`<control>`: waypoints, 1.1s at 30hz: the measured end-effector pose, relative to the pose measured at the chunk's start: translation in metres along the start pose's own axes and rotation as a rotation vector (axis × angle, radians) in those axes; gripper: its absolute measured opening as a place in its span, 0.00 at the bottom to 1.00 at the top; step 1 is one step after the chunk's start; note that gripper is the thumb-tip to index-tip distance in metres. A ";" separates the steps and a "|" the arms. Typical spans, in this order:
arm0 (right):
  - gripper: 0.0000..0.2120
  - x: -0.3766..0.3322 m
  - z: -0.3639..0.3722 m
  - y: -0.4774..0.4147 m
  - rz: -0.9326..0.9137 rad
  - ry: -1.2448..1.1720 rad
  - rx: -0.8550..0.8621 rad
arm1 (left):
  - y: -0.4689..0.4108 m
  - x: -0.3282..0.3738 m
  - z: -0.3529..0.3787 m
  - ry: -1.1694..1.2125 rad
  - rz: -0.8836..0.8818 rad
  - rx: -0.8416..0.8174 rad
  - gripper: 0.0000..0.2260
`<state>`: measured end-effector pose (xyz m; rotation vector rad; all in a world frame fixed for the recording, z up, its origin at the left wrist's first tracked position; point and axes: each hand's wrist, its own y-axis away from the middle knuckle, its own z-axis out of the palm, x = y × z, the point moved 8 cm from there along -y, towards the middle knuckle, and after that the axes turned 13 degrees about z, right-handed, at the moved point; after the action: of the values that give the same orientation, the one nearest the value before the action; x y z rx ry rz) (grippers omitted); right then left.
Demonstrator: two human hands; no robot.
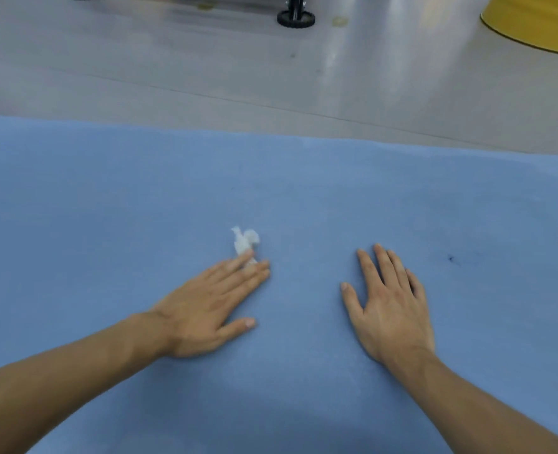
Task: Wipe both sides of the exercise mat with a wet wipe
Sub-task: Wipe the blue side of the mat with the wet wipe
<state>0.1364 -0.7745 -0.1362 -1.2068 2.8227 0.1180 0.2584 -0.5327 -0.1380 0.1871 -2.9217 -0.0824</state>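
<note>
Bright, even light is washing over everything — pale streaks of glare are shining off the floor (339, 57). A faint shadow is pooling on the mat (107, 191) near the bottom edge. Detail is looking soft throughout, and the mat's far edge is bowing.

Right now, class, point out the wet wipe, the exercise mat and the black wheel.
wet wipe (245, 241): head view, its crumpled white middle.
exercise mat (107, 208): head view, bare blue surface on the left.
black wheel (296, 18): head view, the wheel's middle.
</note>
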 end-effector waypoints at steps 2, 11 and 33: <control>0.37 0.001 0.000 0.000 0.006 -0.001 0.006 | -0.011 0.040 0.007 0.012 0.118 -0.025 0.33; 0.36 0.002 0.002 0.000 0.006 0.006 0.007 | -0.046 0.022 -0.005 -0.039 0.055 -0.052 0.25; 0.36 0.001 0.000 0.001 -0.003 -0.004 -0.012 | -0.020 -0.054 -0.011 0.175 -0.294 0.111 0.35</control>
<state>0.1349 -0.7743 -0.1358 -1.2113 2.8209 0.1371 0.3159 -0.5453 -0.1399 0.6085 -2.7049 0.0487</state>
